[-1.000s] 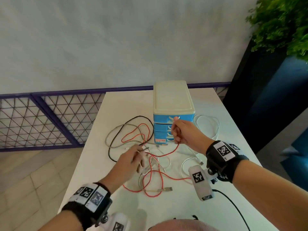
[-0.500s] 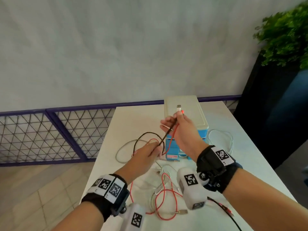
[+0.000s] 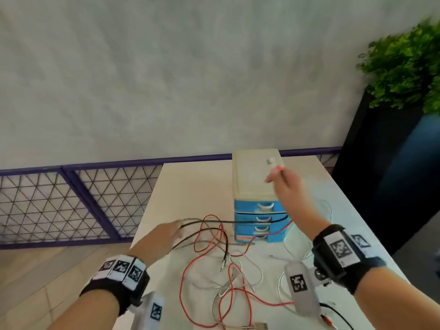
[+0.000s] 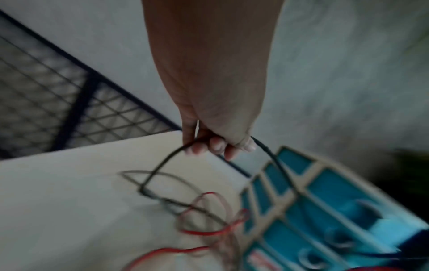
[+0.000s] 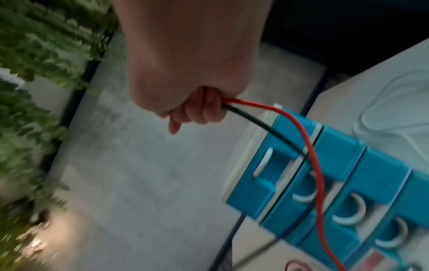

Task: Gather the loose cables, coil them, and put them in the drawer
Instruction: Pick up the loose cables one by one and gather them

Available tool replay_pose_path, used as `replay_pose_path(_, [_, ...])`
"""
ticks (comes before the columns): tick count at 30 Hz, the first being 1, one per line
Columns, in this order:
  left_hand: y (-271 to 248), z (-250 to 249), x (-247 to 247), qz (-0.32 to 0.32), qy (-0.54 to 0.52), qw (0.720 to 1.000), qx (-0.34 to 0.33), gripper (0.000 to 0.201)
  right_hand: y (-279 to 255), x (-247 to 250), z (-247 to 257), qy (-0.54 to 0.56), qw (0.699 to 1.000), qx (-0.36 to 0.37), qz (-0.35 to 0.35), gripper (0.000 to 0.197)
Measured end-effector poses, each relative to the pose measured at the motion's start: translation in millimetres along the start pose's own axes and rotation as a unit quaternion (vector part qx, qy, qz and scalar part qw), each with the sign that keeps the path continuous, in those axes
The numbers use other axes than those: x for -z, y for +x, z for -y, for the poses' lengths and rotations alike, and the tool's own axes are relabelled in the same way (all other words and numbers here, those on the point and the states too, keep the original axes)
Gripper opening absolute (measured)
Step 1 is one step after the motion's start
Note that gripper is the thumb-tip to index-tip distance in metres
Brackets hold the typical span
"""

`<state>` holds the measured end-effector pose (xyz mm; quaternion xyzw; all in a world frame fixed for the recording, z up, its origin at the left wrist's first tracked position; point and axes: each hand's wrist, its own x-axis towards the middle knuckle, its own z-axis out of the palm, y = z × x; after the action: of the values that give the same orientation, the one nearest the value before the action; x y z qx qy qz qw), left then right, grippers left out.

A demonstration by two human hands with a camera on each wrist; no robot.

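Observation:
A blue mini drawer unit (image 3: 259, 217) with a cream top stands at the back of the white table (image 3: 195, 186), all drawers closed. My right hand (image 3: 283, 182) is raised beside its top and grips the ends of a black cable (image 5: 255, 124) and a red cable (image 5: 308, 144). The black cable (image 3: 238, 221) runs taut across the drawer fronts to my left hand (image 3: 166, 236), which pinches it (image 4: 167, 157) low over the table at the left. Red cable loops (image 3: 228, 296), a braided grey cable and white cables lie tangled on the table in front.
A thin white cable (image 3: 326, 210) lies right of the drawer unit. A purple-framed mesh fence (image 3: 71, 201) runs behind and left of the table. A black planter with a green plant (image 3: 404, 72) stands at the right. A USB plug (image 3: 259, 326) lies near the front edge.
My hands have drawn apart: the right went up and right over the drawer unit, the left went down and left. The black cable between them has stretched out taut.

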<state>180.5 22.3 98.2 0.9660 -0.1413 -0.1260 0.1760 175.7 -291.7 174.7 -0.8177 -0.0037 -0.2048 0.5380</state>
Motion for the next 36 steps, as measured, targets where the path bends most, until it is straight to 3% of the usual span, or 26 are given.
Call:
replay_pose_path(2, [10.3,-44.8,13.8,-0.029,0.01,0.997,-0.078,0.018,-11.5,-28.6,7.8,-0.043,0.987,-0.003,0.157,0.019])
replay_pose_path(4, [10.5,-85.8,30.2,-0.071,-0.002,0.988,-0.138,0.021,-19.3,-51.2,12.3,-0.096,0.965,-0.003,0.244,0.038])
replay_pose_path(6, [10.3,-106.0,44.2,-0.112,-0.067,0.98,-0.151,0.025,-20.2,-58.9,21.8,-0.111,0.957,-0.007,0.268,0.04])
replay_pose_path(9, [5.7,-103.1,49.4,-0.077,-0.193,0.967,-0.15,0.028,-13.4,-52.8,32.6,-0.135,0.949,-0.013,0.285,0.051])
replay_pose_path(15, [0.5,-74.1,40.7,-0.088,-0.276,0.95,-0.116,0.023,-3.8,-40.9,33.4,-0.184,0.92,0.014,0.345,0.054])
replay_pose_path(17, [1.1,-62.2,39.0,-0.085,-0.28,0.951,-0.095,0.032,1.6,-36.9,33.4,-0.16,0.941,0.007,0.3,0.05])
replay_pose_path(21, [-6.3,-24.5,11.8,-0.028,-0.203,0.978,-0.048,0.033,19.4,-23.1,29.4,-0.059,0.99,-0.032,0.123,0.049])
replay_pose_path(26, [-15.8,49.5,-36.6,0.111,-0.039,0.992,0.042,0.025,27.1,-0.3,22.7,0.028,0.998,-0.037,-0.041,0.051])
replay_pose_path(28, [-20.2,57.8,-41.7,0.135,-0.041,0.988,0.058,0.024,27.8,5.5,22.7,0.032,0.997,-0.028,-0.069,0.05])
replay_pose_path(30, [-19.4,52.0,-35.5,0.097,-0.086,0.99,0.058,0.028,26.8,7.3,21.0,0.027,0.995,-0.025,-0.097,0.05])
replay_pose_path(32, [-12.0,38.1,-22.2,0.011,-0.138,0.988,0.07,0.03,25.2,5.6,18.4,0.025,0.992,-0.031,-0.122,0.05])
replay_pose_path(36, [6.3,-13.9,26.0,-0.168,-0.183,0.966,0.072,0.028,21.5,-6.2,11.2,-0.032,0.996,-0.037,-0.075,0.042])
